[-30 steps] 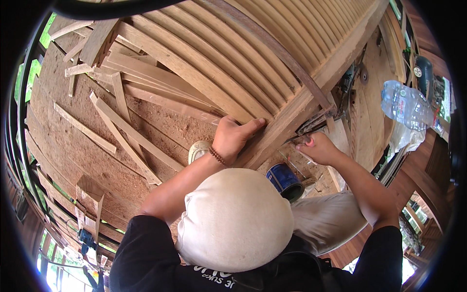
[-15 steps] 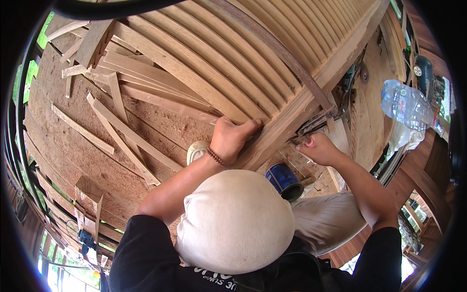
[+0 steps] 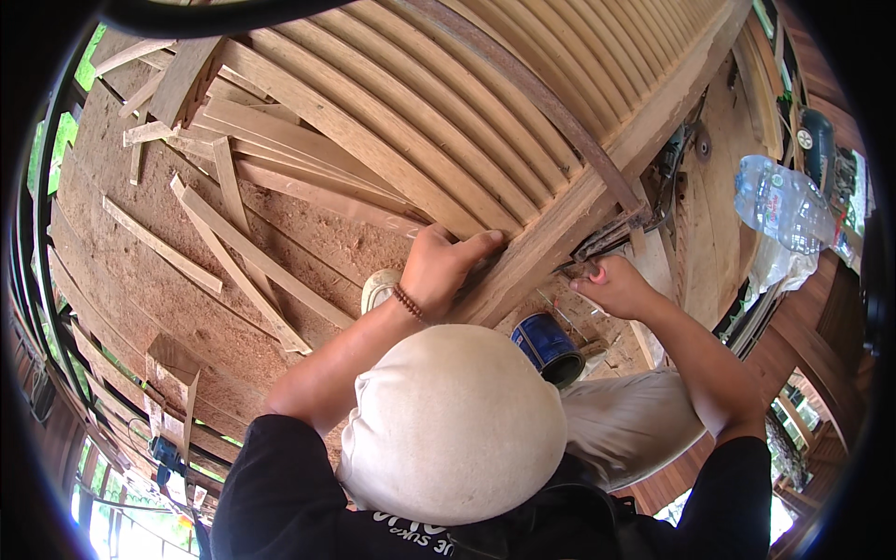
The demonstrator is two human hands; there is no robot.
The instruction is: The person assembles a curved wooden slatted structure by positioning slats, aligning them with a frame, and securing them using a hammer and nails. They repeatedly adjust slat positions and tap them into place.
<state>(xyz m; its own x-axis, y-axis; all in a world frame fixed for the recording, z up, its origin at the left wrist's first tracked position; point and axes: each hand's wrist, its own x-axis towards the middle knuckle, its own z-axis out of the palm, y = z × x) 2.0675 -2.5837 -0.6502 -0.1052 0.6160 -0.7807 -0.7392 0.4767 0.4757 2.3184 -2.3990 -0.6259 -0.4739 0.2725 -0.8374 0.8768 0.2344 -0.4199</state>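
Note:
A slatted wooden panel, like a louvred shutter, slants across the upper middle. My left hand holds its near corner, thumb laid along the top beside the thick side rail; the other fingers are mostly hidden. Over the slats runs a rusty bar clamp, its metal end jutting past the rail. Just below that end, my right hand is closed, its fingers curled at the clamp's screw end. The handle itself is largely covered by the fingers. A beaded bracelet circles my left wrist.
Loose wooden strips and sawdust lie on the plank floor to the left. A blue tin stands below the rail. Clear plastic bottles lie at the right, near a dark green tank. A wooden block stands lower left.
The view has shifted very slightly. Both hands keep their places on the panel and at the clamp; my right fingers have barely changed.

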